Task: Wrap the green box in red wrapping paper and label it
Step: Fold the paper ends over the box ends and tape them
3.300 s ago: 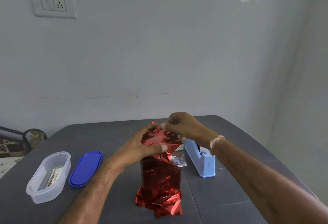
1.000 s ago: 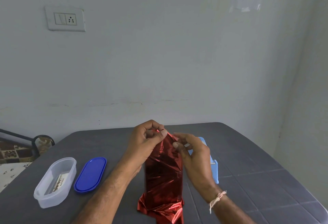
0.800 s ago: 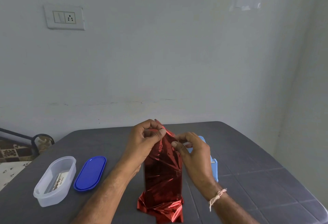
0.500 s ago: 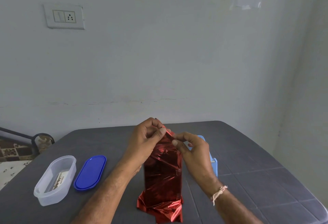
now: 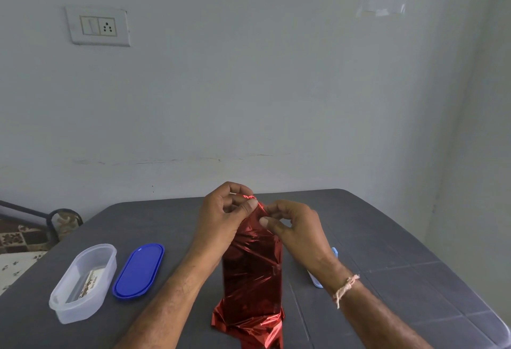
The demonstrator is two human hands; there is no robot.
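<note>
red wrapping paper (image 5: 251, 279) stands on grey table (image 5: 387, 238) before pale wall (image 5: 249, 100).

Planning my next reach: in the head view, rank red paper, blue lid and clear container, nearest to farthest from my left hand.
1. red paper: pinched by left hand.
2. blue lid: to its left.
3. clear container: farther left.

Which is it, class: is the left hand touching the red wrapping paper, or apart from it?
Touching. The head view shows the left hand pinching the gathered top of the red wrapping paper between thumb and fingers.
</note>
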